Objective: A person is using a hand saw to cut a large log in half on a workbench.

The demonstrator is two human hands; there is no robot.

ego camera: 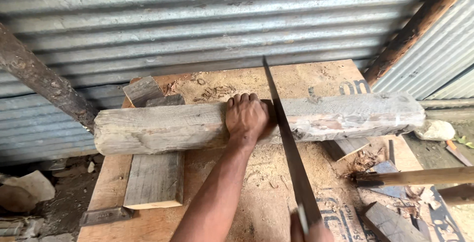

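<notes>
Head view, looking down, close over workbench

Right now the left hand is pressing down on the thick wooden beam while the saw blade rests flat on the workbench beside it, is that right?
Not quite. The head view shows the saw blade set across the beam, just right of the left hand, not flat on the workbench. The rest holds.
</notes>
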